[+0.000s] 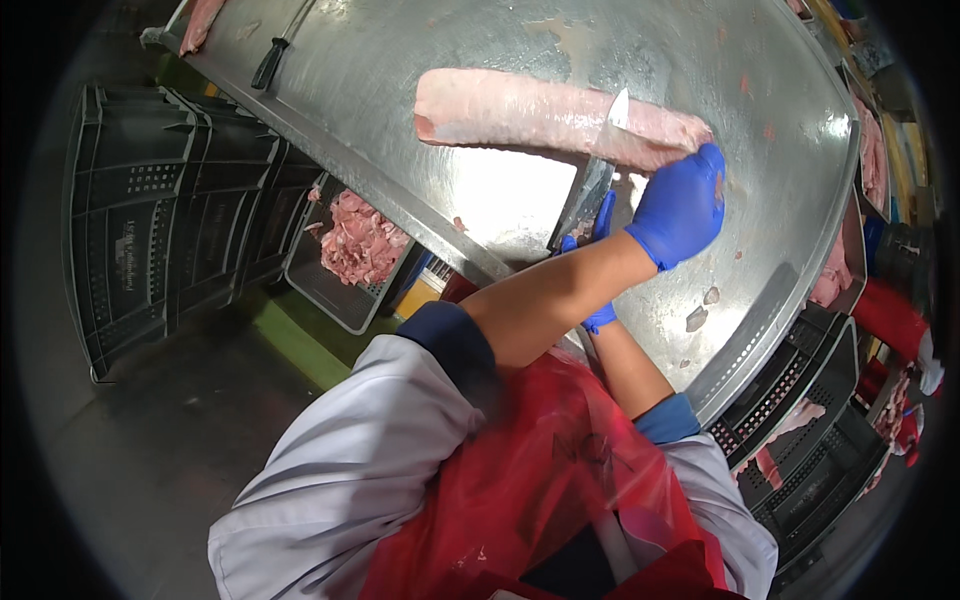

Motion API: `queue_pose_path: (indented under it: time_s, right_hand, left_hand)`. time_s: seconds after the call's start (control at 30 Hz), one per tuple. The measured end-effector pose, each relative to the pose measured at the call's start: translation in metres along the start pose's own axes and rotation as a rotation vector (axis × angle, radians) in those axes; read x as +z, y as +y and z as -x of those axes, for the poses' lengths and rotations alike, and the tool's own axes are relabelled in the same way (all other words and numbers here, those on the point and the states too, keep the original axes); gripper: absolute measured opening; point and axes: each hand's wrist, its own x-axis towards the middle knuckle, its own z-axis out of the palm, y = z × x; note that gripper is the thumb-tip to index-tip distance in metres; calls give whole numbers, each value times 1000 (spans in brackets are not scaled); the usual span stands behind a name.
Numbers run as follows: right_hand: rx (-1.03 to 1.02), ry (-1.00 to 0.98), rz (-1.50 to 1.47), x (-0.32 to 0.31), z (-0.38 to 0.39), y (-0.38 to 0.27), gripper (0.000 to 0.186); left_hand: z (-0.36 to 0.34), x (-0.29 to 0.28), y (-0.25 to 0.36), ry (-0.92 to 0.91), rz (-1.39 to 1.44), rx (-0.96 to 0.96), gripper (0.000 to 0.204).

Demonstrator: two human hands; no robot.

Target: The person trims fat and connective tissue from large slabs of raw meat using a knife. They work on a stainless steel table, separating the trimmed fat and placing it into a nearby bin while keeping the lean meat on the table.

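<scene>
A long pale pink slab of meat [540, 115] lies across a steel table [400, 120]. My left hand [683, 205], in a blue glove, reaches across my body and presses on the slab's right end. My right hand [600, 315], also blue-gloved and mostly hidden under my left forearm, grips a broad knife [597, 170]. The blade stands on edge against the meat just left of my left hand, with its tip pointing away from me.
A black-handled tool [270, 62] lies at the table's far left. Below the table edge sits a grey tub of meat pieces [355, 240]. Black crates [150, 200] stack on the left, and more crates with meat strips [800, 440] on the right. Small scraps [698, 318] dot the table.
</scene>
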Motion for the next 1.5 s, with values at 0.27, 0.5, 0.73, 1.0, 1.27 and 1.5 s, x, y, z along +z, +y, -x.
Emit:
queue_pose_path:
  time_s: [0.27, 0.5, 0.73, 1.0, 1.27, 1.5]
  right_hand:
    - [5, -42, -48, 19, -8, -42, 54]
    - [-14, -132, 92, 35, -51, -59, 67]
    - [6, -160, 15, 65, -29, -62, 44]
    - [-8, -174, -80, 105, 24, -54, 61]
    - [-202, -158, 40, 151, 39, -27, 75]
    - [-317, -129, 22, 188, 54, -1, 74]
  left_hand:
    - [-11, -12, 18, 62, 196, 146, 13]
    - [-21, -23, 49, 86, 271, 219, 19]
    - [-34, -31, 76, 88, 373, 282, 18]
    - [-39, -50, 105, -69, 612, 271, 26]
    - [-28, -73, 137, 41, 333, 325, 26]
    - [-20, -117, 164, -44, 299, 409, 30]
